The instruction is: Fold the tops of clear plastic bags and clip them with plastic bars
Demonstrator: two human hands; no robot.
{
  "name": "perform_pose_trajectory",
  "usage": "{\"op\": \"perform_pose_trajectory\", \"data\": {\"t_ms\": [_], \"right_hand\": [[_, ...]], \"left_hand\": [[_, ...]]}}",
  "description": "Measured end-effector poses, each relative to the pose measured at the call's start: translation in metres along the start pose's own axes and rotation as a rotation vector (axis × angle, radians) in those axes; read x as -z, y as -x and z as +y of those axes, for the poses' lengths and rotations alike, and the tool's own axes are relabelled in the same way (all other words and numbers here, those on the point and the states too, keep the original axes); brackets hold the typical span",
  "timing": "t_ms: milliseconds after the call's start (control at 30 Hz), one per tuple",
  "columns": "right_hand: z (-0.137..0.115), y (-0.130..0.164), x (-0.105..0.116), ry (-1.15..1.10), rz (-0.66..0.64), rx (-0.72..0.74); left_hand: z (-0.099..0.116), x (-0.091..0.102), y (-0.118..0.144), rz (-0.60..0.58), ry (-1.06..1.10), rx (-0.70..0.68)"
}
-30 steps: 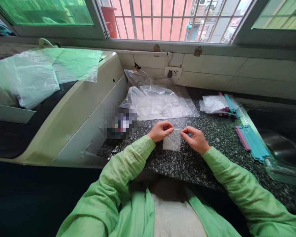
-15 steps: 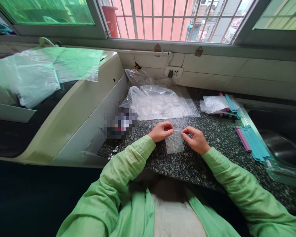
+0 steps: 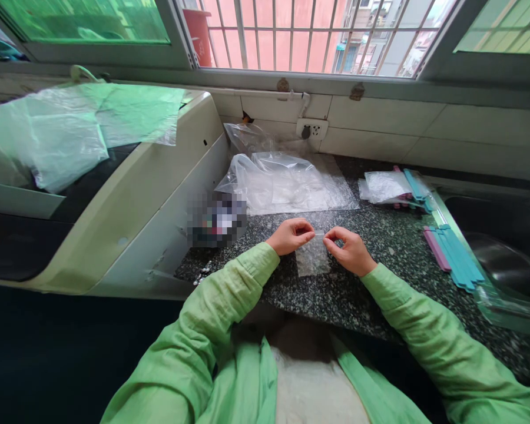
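Note:
A small clear plastic bag (image 3: 312, 259) hangs from both hands just over the dark speckled countertop (image 3: 348, 300). My left hand (image 3: 290, 235) pinches its top edge near the left corner, thumb against fingers. At the right corner, my right hand (image 3: 348, 250) has the same edge in a pinch. A short pale strip of the bag's top shows between the fingertips. Larger clear plastic bags (image 3: 287, 182) lie in a crumpled pile beyond my hands.
Turquoise and pink strips (image 3: 457, 256) lie at the right beside the metal sink (image 3: 507, 265). Several packed bags (image 3: 386, 185) rest behind them. A big cream-coloured machine (image 3: 159, 194) borders the counter on the left, a blurred-out item (image 3: 216, 221) next to it. A wall socket (image 3: 311, 128) sits at the back.
My left hand has shifted slightly to the right, narrowing the gap between the fingertips. My right hand stays almost where it was.

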State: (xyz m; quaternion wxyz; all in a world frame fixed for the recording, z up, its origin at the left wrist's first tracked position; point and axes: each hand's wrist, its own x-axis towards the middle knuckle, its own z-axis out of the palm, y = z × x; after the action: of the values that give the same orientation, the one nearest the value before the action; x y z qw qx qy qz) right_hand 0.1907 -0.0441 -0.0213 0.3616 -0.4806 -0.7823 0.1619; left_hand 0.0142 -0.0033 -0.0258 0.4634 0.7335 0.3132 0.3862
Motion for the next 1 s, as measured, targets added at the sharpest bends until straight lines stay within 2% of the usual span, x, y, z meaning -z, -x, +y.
{"op": "perform_pose_trajectory", "data": {"t_ms": [200, 567, 1000], "right_hand": [[-0.0005, -0.0004, -0.0003, -0.011, 0.001, -0.012], [-0.0015, 0.0004, -0.0002, -0.047, -0.025, -0.031], [-0.0018, 0.0002, -0.0002, -0.019, -0.051, -0.004]], "left_hand": [[-0.0006, -0.0006, 0.0001, 0.026, -0.003, 0.01], [-0.0012, 0.0036, -0.0013, 0.166, 0.055, 0.053], [-0.0011, 0.0045, -0.0007, 0.162, 0.065, 0.064]]}}
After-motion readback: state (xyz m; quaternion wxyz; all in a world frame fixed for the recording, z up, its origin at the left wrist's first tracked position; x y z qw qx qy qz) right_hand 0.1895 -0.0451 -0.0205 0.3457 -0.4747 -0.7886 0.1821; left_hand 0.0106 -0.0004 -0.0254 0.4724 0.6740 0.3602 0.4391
